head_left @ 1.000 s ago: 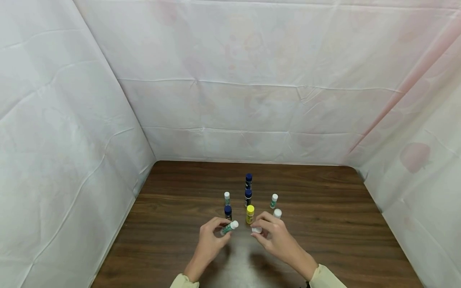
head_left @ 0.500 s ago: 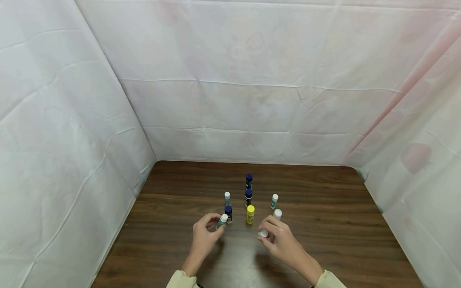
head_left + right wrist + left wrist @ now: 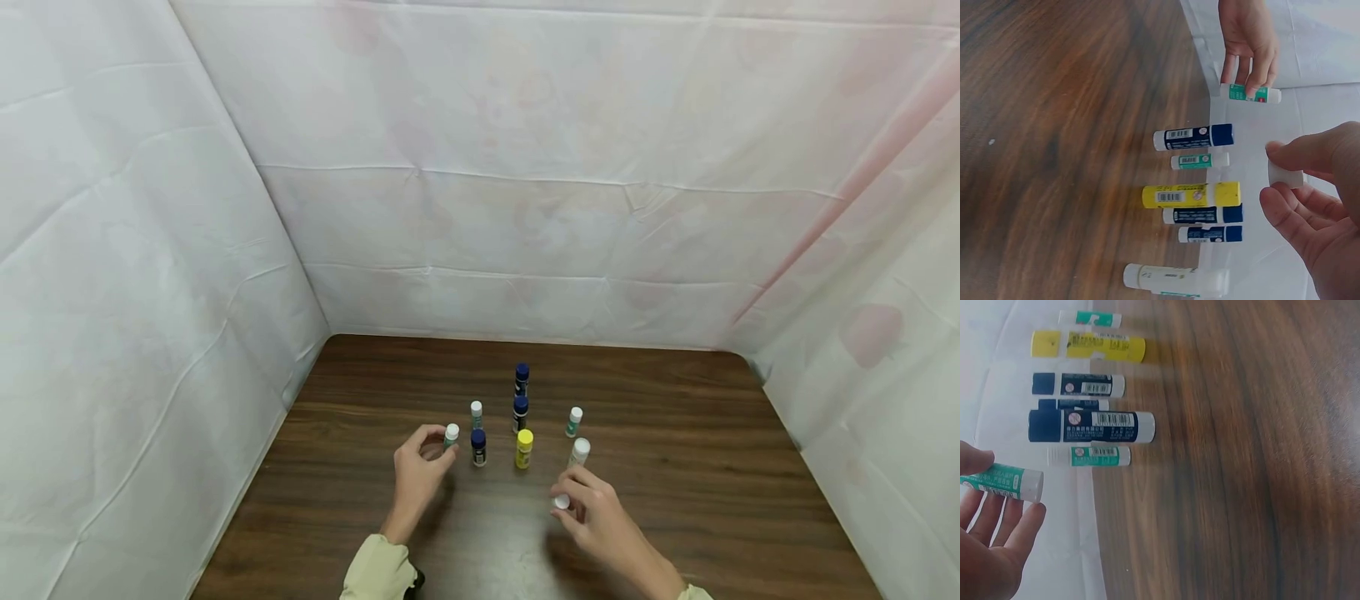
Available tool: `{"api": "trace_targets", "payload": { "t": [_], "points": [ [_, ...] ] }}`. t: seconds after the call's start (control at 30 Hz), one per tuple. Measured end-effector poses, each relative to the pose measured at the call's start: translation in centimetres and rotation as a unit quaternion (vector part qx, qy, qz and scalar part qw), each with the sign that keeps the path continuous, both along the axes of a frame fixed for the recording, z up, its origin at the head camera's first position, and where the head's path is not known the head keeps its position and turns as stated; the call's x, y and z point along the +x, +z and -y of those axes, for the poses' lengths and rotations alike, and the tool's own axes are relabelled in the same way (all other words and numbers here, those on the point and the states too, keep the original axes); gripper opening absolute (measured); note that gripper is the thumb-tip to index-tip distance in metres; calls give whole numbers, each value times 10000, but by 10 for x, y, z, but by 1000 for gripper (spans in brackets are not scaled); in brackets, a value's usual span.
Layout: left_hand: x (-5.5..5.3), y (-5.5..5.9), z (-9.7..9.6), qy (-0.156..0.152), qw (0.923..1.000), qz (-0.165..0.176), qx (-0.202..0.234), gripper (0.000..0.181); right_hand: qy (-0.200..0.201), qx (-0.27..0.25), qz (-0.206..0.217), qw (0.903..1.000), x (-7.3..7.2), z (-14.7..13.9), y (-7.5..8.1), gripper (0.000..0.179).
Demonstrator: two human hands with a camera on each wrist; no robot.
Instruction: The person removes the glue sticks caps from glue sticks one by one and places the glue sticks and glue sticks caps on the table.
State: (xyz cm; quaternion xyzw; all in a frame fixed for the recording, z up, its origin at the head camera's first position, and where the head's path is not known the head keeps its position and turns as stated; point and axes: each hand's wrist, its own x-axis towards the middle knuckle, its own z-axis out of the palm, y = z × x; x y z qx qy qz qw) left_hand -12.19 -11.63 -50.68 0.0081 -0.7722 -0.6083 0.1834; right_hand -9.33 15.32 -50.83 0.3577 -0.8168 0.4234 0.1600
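Note:
My left hand (image 3: 420, 473) pinches a green glue stick (image 3: 1007, 481) with a white cap between thumb and fingertips, near-upright above the table, left of a dark blue glue stick (image 3: 478, 447). In the head view my right hand (image 3: 596, 512) pinches a short white cylinder (image 3: 1285, 175) that looks like a glue stick cap; fingers hide part of it. Just beyond that hand stands a white glue stick (image 3: 578, 452). A yellow glue stick (image 3: 523, 450) stands between the hands.
Behind the yellow stick stand two more dark blue glue sticks (image 3: 521, 415) in line. Small green glue sticks stand at the left (image 3: 477, 415) and right (image 3: 573, 422). The brown wooden table (image 3: 337, 500) meets white cloth walls (image 3: 480, 300) at its back and sides.
My left hand has carried the green glue stick left and away from me, turning it more upright. My right hand has moved right and slightly nearer with the white cylinder. The standing sticks have stayed put.

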Motion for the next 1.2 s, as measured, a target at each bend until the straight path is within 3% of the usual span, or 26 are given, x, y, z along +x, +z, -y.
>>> {"api": "trace_targets", "payload": {
  "t": [0.23, 0.5, 0.7, 0.93, 1.03, 1.2],
  "points": [
    [-10, -1, 5, 85, 9999, 119, 15, 23, -130, 84, 265, 9995, 5, -4, -5, 33],
    [-26, -8, 14, 220, 9995, 83, 217, 23, -130, -14, 145, 9998, 7, -10, -17, 37],
    [-38, -12, 18, 285, 9994, 158, 124, 22, -248, -33, 324, 9992, 11, -17, -29, 42],
    [-71, -53, 28, 504, 9983, 271, 102, 22, -452, 154, 909, 9947, 17, -27, -41, 41],
    [-77, -57, 29, 587, 9981, 184, 94, 21, -477, 195, 942, 9942, 18, -32, -46, 41],
    [-87, -66, 35, 653, 9978, 58, -54, 21, -444, 278, 608, 9968, 19, -40, -59, 43]
  ]
}}
